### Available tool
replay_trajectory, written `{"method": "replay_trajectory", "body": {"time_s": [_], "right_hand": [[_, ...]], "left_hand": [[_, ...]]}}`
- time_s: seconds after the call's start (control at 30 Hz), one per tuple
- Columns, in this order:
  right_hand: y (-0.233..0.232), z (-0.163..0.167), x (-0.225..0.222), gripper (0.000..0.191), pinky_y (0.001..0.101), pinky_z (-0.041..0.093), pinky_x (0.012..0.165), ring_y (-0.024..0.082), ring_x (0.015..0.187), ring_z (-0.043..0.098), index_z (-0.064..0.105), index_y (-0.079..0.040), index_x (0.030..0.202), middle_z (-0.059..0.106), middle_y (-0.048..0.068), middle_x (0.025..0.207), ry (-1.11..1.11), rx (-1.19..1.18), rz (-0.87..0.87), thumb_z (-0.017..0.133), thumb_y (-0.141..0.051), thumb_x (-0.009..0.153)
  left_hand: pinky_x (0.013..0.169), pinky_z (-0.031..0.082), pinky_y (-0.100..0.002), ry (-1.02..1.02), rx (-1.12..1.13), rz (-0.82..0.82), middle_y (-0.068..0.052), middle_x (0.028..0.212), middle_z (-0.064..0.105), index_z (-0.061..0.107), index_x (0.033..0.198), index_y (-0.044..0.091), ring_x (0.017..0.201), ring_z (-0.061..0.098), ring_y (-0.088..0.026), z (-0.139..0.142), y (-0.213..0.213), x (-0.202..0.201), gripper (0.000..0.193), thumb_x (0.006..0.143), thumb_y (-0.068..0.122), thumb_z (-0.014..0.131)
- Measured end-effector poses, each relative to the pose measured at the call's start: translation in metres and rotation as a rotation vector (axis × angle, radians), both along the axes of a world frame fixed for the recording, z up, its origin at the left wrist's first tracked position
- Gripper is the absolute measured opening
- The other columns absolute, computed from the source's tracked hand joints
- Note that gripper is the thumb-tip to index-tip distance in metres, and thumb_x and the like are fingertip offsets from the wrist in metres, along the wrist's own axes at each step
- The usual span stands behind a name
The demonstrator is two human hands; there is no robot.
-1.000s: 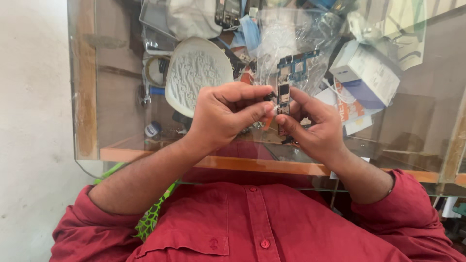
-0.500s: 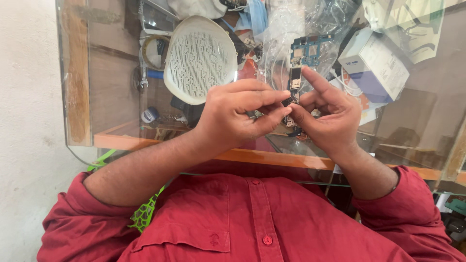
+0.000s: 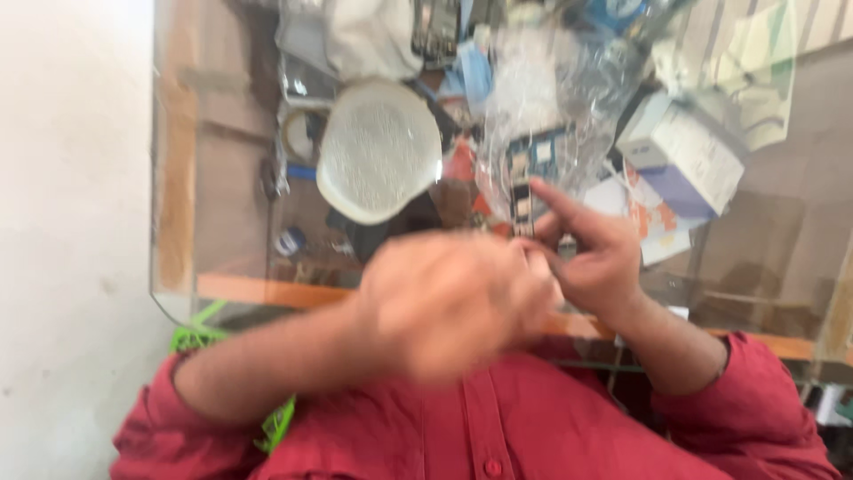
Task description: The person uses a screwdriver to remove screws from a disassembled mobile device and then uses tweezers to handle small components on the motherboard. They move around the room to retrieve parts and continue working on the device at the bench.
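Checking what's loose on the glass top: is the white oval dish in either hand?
No, the white oval dish lies apart on the glass top, beyond the left hand and right hand.

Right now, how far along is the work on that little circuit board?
Done: the circuit board is out and held up over the glass table. In hand: the right hand pinches it while the blurred left hand works at its lower end. Left: cannot tell; the plastic bag lies behind.
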State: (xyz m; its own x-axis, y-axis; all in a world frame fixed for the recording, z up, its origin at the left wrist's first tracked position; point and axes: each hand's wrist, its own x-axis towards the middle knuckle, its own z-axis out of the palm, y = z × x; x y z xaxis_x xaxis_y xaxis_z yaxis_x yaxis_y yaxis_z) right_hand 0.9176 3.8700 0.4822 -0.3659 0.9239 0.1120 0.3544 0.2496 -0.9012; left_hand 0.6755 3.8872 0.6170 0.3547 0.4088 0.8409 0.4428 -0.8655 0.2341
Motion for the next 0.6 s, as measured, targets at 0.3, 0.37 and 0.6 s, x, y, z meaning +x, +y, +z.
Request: {"method": "replay_trajectory", "body": {"time_s": [0.3, 0.37, 0.6], "right_hand": [[0.002, 0.009, -0.010, 0.066, 0.0214, 0.050, 0.060, 0.005, 0.063, 0.065, 0.059, -0.002, 0.142, 0.069, -0.001, 0.075, -0.067, 0.113, 0.073, 0.087, -0.010, 0.083], [0.002, 0.008, -0.010, 0.067, 0.0223, 0.050, 0.060, 0.006, 0.063, 0.064, 0.059, -0.003, 0.141, 0.069, 0.000, 0.075, -0.084, 0.175, 0.066, 0.088, -0.012, 0.081], [0.007, 0.006, -0.011, 0.067, 0.0238, 0.050, 0.062, 0.008, 0.064, 0.063, 0.058, -0.003, 0.143, 0.066, -0.001, 0.074, -0.096, 0.202, -0.021, 0.087, -0.009, 0.083]], "left_hand": [[0.087, 0.060, -0.029, -0.019, -0.398, -0.311, -0.013, 0.117, 0.071, 0.067, 0.121, -0.008, 0.106, 0.076, -0.022, -0.032, -0.084, -0.030, 0.016, 0.108, 0.003, 0.070], [0.083, 0.060, -0.030, -0.075, -0.416, -0.269, -0.012, 0.110, 0.072, 0.068, 0.115, -0.006, 0.098, 0.076, -0.022, -0.040, -0.070, -0.031, 0.016, 0.102, 0.003, 0.072], [0.068, 0.062, -0.024, -0.719, -1.278, -0.149, -0.007, 0.089, 0.078, 0.077, 0.103, 0.000, 0.079, 0.078, -0.013, -0.076, 0.010, -0.005, 0.013, 0.094, 0.007, 0.071]]}}
